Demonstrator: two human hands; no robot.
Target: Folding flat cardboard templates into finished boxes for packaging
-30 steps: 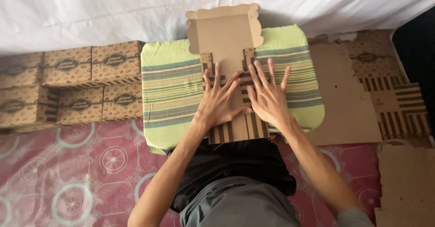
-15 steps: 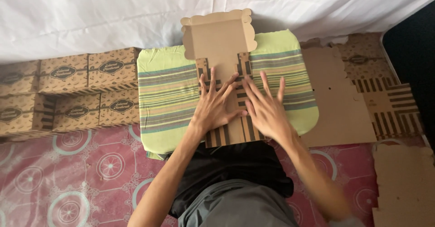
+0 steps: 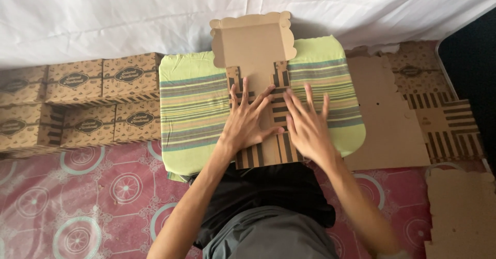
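Both hands, left hand (image 3: 247,120) and right hand (image 3: 306,125), press flat and open, gripping nothing, on a cardboard box blank (image 3: 258,83) atop a striped cushion (image 3: 196,109); apparently creasing, side flaps next.

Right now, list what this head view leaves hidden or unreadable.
- Middle of the flat cardboard box blank: covered by the left hand and right hand.
- Right hand's fingers: motion-blurred.
- Top of the green striped cushion: partly under the blank.
- Stack of folded boxes: cut off by the left edge.
- Loose cardboard sheets: cut off at right and bottom.
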